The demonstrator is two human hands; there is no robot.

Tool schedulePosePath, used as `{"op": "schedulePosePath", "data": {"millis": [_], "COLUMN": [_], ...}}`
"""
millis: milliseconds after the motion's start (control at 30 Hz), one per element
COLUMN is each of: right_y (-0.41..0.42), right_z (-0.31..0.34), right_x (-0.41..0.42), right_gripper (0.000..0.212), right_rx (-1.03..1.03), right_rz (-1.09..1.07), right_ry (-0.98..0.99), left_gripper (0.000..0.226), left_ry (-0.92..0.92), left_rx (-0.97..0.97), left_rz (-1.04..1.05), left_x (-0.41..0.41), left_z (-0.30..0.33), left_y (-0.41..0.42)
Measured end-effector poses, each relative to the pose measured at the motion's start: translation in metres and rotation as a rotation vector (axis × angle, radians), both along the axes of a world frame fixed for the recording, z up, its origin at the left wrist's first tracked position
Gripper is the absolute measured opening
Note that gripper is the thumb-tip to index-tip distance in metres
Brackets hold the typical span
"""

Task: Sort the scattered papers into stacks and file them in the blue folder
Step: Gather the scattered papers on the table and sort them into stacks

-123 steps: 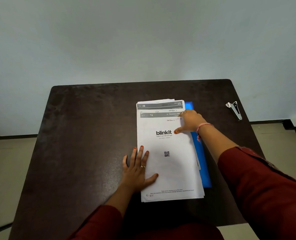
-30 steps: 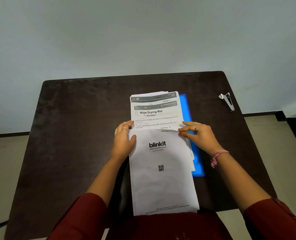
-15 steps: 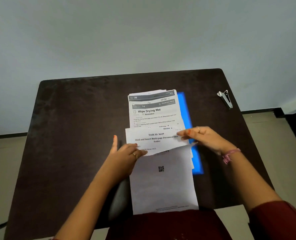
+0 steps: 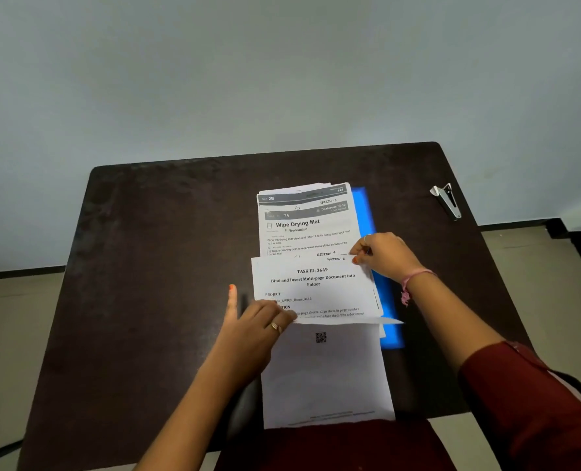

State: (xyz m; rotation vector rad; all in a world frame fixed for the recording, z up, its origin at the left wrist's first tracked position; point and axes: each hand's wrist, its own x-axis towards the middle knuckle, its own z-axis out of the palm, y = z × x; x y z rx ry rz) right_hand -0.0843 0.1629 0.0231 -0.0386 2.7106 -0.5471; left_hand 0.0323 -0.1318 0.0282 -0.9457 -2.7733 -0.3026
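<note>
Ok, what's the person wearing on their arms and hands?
Dark red sleeves cover the upper forearms. The left hand wears a gold-coloured ring and orange nail polish. The right hand has a ring, orange nails and a pink thread bracelet with a tassel at the wrist.

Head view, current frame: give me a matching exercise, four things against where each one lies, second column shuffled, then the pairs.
Things:
1. blue folder
2. staple remover
3. QR-code sheet
4. Wipe Drying Mat sheet

Places:
A. nearest the person, reaching the table's near edge
B. under the papers, showing along their right side
C. alone near the far right corner
D. at the far end of the pile, above the TASK ID 3649 page

Pairs: 1-B, 2-C, 3-A, 4-D
</note>
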Motion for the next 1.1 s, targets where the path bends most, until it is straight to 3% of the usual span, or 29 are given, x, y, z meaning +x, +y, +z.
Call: {"op": "schedulePosePath", "data": {"millis": [167, 233, 300, 467, 567, 633, 700, 767, 800, 867, 967, 1100], "right_y": [0.008, 0.012, 0.013, 0.015, 0.017, 0.016, 0.015, 0.013, 0.012, 0.012, 0.009, 0.004], "right_z": [0.006, 0.012, 0.025, 0.063, 0.07, 0.067, 0.052, 0.03, 0.021, 0.004, -0.006, -0.008], "right_x": [0.019, 0.029, 0.04, 0.054, 0.048, 0.043, 0.034, 0.022, 0.015, 0.004, -0.003, -0.007], "right_gripper": [0.013, 0.011, 0.014, 0.026, 0.022, 0.007, 0.027, 0.025, 0.016, 0.018, 0.034, 0.028], "right_rx": [-0.005, -0.059, -0.243, -0.608, -0.751, -0.85, -0.912, -0.844, -0.758, -0.475, -0.21, -0.148], "right_rz": [0.078, 0.11, 0.135, 0.236, 0.293, 0.264, 0.098, -0.097, -0.123, -0.074, -0.023, -0.037], "right_ry": [0.098, 0.092, -0.004, -0.524, -0.626, -0.647, -0.579, -0.405, -0.319, -0.204, -0.136, -0.106], "left_gripper": [0.017, 0.034, 0.036, 0.031, 0.028, 0.016, 0.004, 0.025, 0.039, 0.055, 0.063, 0.066], "left_ry": [0.01, -0.012, -0.018, -0.047, -0.006, 0.029, 0.052, 0.057, 0.03, -0.055, -0.095, -0.01], "left_rx": [0.031, 0.005, -0.014, -0.051, -0.007, 0.062, 0.08, 0.058, 0.04, 0.021, 0.029, 0.031], "left_rz": [0.021, 0.02, -0.004, -0.044, -0.035, -0.024, -0.022, -0.032, -0.034, -0.019, -0.008, -0.03], "left_x": [0.002, 0.0, -0.002, -0.007, -0.009, -0.008, -0.008, -0.008, -0.008, -0.007, -0.006, -0.005], "left_z": [-0.002, 0.001, 0.006, 0.014, 0.014, 0.01, 0.007, 0.003, 0.002, 0.0, -0.002, -0.003], "left_y": [0.003, 0.005, 0.006, 0.006, 0.007, 0.007, 0.005, 0.004, 0.004, 0.004, 0.003, 0.004]}}
